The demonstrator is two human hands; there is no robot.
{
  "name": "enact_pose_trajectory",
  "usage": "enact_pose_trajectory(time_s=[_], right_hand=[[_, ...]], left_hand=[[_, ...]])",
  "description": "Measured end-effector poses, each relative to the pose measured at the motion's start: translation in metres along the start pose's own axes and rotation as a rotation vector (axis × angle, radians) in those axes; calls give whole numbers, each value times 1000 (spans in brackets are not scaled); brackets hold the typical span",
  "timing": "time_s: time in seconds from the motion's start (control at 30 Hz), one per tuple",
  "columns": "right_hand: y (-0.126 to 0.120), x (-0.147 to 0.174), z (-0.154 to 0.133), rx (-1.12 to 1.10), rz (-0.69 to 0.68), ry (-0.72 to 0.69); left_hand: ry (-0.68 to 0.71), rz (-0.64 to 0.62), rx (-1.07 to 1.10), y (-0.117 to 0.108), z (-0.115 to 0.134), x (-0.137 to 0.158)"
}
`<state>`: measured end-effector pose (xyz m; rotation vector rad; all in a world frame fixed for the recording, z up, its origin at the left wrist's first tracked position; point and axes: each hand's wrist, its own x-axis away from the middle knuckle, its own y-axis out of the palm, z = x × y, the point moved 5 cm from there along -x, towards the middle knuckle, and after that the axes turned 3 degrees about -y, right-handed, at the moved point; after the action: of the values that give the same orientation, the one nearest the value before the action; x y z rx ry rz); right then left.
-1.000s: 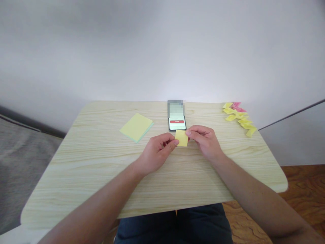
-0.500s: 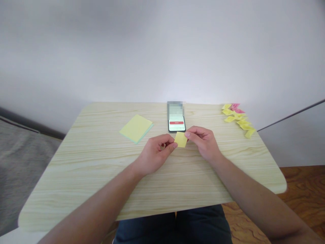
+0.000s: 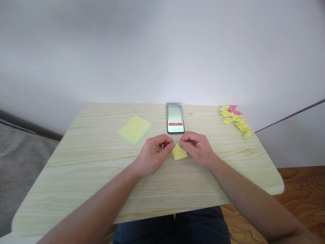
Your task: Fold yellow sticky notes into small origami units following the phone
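Observation:
Between my hands is a small yellow paper square [image 3: 179,152], held over the middle of the table. My left hand [image 3: 157,152] pinches its upper left corner between thumb and forefinger. The thumb and fingers of my right hand [image 3: 197,147] grip the upper edge, close to the left fingertips. Parts of the top edge are hidden behind the thumbs. Just beyond the hands lies a phone [image 3: 175,127] with a lit screen showing a red bar; its upper part is pixelated.
On the left lies a stack of paper [image 3: 135,129], yellow on top with green beneath. Several folded yellow paper pieces [image 3: 242,126] and pink folded paper [image 3: 236,112] rest at the table's [image 3: 83,162] far right. A white wall [image 3: 142,61] rises behind.
The paper square has come nearer to me and turned. My right hand has shifted left and down along its top edge, so both hands' fingertips are now closer together.

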<state>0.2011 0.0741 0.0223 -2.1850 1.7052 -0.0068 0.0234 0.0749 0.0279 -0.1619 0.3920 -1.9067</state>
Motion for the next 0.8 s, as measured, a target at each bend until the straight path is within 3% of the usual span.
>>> enact_pose_trajectory(time_s=[0.53,0.7,0.8], right_hand=[[5,2,1,9,-37,22],[5,2,6,-140,-1,52],[4,0,7,-211,44,-11]], left_hand=[[58,-6,-25,3,2,2],[57,88,-22,-2,2,0],[38,176,-2,-7,-3,0]])
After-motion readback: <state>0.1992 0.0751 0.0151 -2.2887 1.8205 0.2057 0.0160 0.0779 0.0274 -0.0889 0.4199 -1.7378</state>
